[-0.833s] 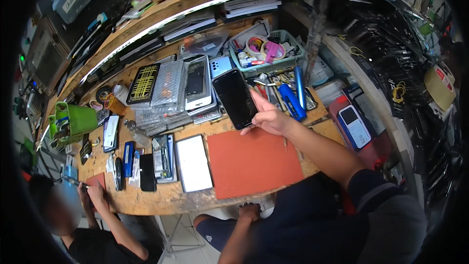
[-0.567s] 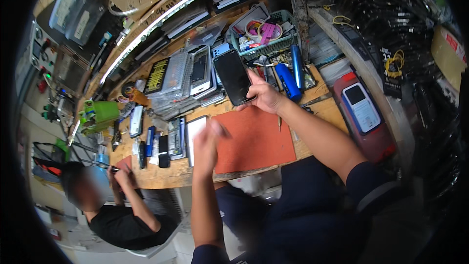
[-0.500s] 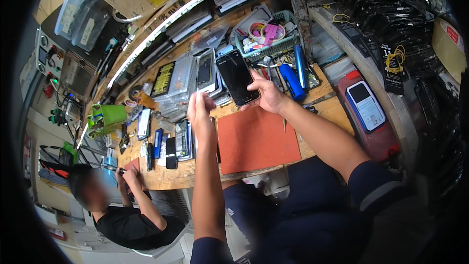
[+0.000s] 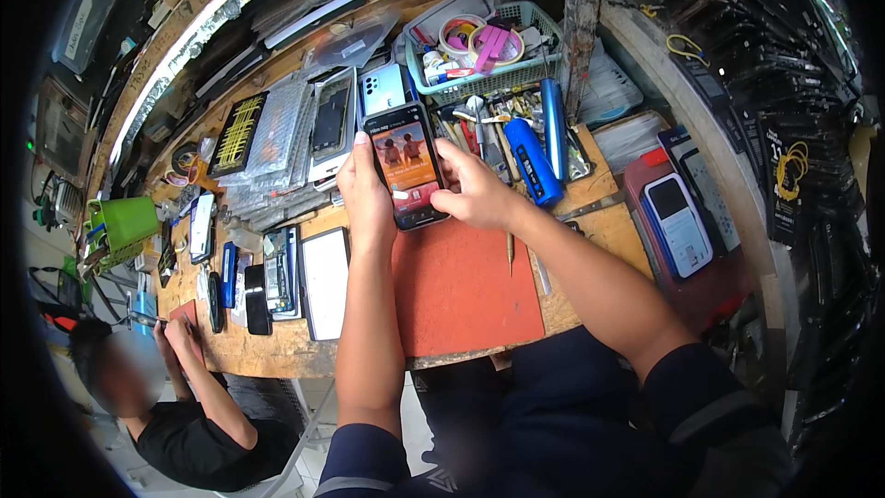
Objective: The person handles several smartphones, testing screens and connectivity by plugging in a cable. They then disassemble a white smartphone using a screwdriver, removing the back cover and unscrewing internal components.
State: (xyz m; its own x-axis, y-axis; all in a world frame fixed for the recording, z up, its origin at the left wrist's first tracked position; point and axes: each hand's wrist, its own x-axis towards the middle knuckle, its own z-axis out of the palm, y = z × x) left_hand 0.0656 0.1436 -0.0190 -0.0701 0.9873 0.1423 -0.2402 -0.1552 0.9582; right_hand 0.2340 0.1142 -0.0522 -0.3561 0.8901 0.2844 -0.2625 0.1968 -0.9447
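Note:
A black smartphone [image 4: 406, 166] with a lit, colourful screen is held upright over the far part of an orange mat [image 4: 466, 300]. My left hand [image 4: 365, 189] grips its left edge, thumb along the side. On its right edge, my right hand [image 4: 475, 186] has the fingers behind and the thumb over the lower screen. Just behind the phone lies a light blue phone [image 4: 383, 88], partly covered. A thin pointed tool [image 4: 510, 254] rests on the mat, below my right hand.
A green basket [image 4: 544, 41] of tape rolls stands at the back, with a blue cylindrical tool [image 4: 533, 164] in front. Bubble-wrapped stacks [image 4: 277, 152] and phones [image 4: 258, 300] lie to the left. A co-worker [image 4: 198, 424] sits at lower left. A red case [image 4: 645, 189] carries a phone at right.
The phone's screen has gone from dark to a lit picture. My left hand, apart from it before, now holds its left edge. The view has shifted.

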